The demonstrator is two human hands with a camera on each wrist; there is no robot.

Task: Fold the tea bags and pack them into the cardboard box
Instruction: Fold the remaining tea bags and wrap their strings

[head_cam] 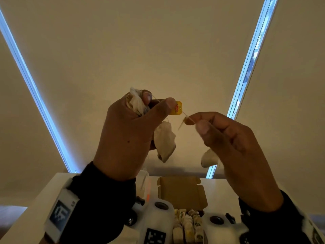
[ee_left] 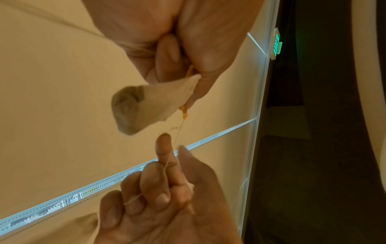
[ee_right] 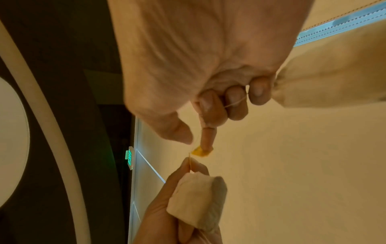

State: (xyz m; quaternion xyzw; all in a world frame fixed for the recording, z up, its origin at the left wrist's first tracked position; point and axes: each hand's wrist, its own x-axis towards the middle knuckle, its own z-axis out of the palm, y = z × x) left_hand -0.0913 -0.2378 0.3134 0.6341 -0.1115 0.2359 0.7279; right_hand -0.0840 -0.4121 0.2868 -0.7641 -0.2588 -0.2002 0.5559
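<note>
Both hands are raised in front of a beige blind. My left hand (head_cam: 163,103) grips a bunched tea bag (head_cam: 137,101) in its fingers and pinches a yellow tag (head_cam: 176,107) under the thumb. A second tea bag (head_cam: 164,141) hangs below that hand, also seen in the left wrist view as a hanging tea bag (ee_left: 146,105). A thin string (head_cam: 186,115) runs from the tag to my right hand (head_cam: 194,123), which pinches it between thumb and forefinger. Another tea bag (ee_right: 323,82) dangles behind the right hand. The open cardboard box (head_cam: 181,191) lies on the table below.
Several folded tea bags (head_cam: 188,224) lie in rows in the box's near part. The white table (head_cam: 44,199) runs under both wrists. A clear packet (head_cam: 144,185) stands left of the box. Window gaps glow at the blind's edges.
</note>
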